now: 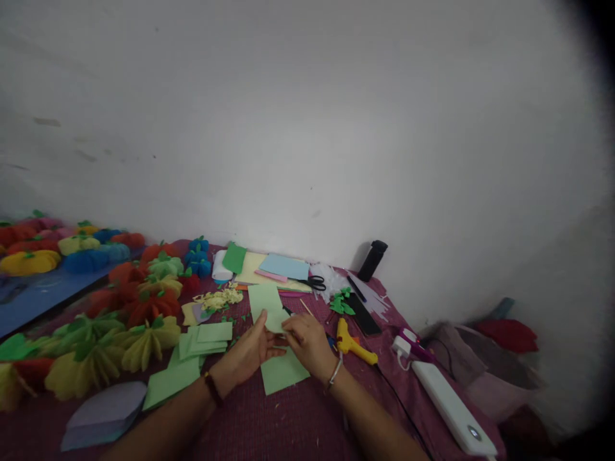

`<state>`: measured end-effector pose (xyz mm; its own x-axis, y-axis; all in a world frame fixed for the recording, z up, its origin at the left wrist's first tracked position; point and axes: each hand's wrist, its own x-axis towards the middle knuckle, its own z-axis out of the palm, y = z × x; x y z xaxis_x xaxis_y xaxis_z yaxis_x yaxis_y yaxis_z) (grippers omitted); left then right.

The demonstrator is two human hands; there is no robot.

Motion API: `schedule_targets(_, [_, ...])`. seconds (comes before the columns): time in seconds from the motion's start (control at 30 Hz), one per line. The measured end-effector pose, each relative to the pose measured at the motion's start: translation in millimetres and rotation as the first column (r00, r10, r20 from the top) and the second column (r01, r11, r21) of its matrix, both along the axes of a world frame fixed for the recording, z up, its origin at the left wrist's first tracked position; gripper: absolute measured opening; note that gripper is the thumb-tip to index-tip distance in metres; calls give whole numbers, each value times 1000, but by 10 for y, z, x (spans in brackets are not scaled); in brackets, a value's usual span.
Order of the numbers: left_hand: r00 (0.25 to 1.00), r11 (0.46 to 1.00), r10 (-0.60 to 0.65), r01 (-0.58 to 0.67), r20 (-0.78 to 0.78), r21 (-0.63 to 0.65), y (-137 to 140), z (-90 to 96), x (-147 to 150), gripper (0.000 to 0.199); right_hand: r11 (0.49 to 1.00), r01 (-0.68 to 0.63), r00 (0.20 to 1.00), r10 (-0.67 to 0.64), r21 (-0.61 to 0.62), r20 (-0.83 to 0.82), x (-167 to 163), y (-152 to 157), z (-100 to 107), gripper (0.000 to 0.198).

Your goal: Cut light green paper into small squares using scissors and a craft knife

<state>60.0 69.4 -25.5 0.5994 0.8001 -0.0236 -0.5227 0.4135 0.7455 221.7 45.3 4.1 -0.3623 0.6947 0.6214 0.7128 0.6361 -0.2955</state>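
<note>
A light green paper sheet [266, 301] is held up between my two hands over the table. My left hand [250, 351] has its thumb against the sheet's lower left edge, the other fingers stretched below it. With closed fingers, my right hand [310, 342] pinches the sheet near its lower right corner. Under the hands, a second light green sheet [283, 373] lies flat on the cloth. To the left of my left hand is a loose stack of light green paper pieces [207, 333]. A yellow glue gun [354, 344] rests right of my right hand.
Colourful paper pumpkins [154, 304] crowd the left side. Black-handled scissors [314, 282] and coloured sheets [286, 266] lie at the back. Right are a black bottle [373, 260], dark phone-like slab [364, 314] and white power strip [454, 406]. Lilac paper shapes [103, 410] sit front left.
</note>
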Motion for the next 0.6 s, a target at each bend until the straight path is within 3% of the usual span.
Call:
schedule_targets(0.07, [995, 996, 93, -93, 31, -5, 42, 22, -38, 29, 995, -94, 996, 94, -33, 0, -22, -71, -15, 9])
schedule_targets(0.17, [974, 975, 224, -223, -26, 15, 74, 32, -65, 23, 980, -168, 980, 154, -108, -129, -4, -81, -38, 14])
schedule_targets(0.37, [973, 984, 112, -81, -200, 156, 31, 81, -51, 33, 914, -180, 848, -44, -364, -529, 35, 33, -125, 8])
schedule_targets(0.47, [968, 980, 124, -85, -218, 180, 7, 41, -45, 34, 886, -207, 809, -83, -415, -581, -6, 50, -171, 9])
schedule_targets(0.6, [980, 984, 113, -88, -166, 152, -22, 0, -25, 34, 897, -134, 823, -136, -422, -552, -61, 11, -172, 8])
